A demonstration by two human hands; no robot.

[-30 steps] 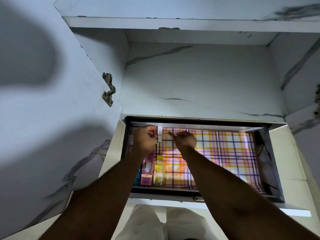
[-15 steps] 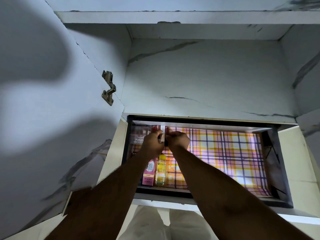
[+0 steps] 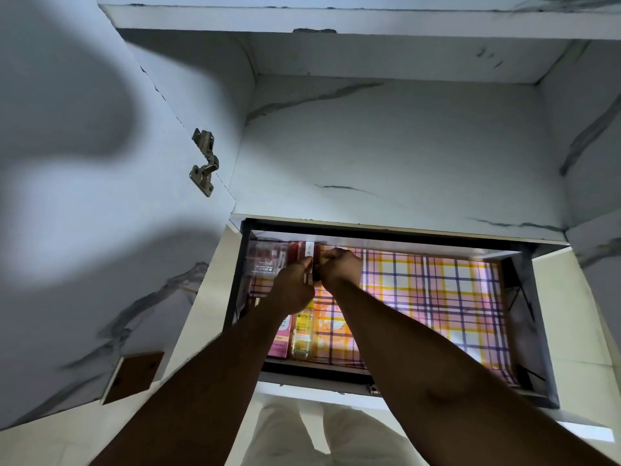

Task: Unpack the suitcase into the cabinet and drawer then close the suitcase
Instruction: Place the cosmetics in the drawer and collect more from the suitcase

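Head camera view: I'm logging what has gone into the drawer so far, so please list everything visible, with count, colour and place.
Open pull-out drawer: one, dark frame, below the cabinet shelf.
Plaid drawer liner: one, pink, yellow and purple, covering the drawer floor.
Yellow Garnier bottle: one, lying near the drawer's front left.
Pink carton: one, just left of the bottle, partly hidden by the arm.
Clear-fronted cosmetics pack: one, reddish, back left corner.
Slim white-and-red stick item: one, at the back, between both hands.
White marble-pattern cabinet: one, above the drawer, its door open at left.
Metal hinge: one, silver, on the door.
White trousers: bottom centre.
Left hand: fingers on the stick item.
Right hand: fingers curled at the same item.
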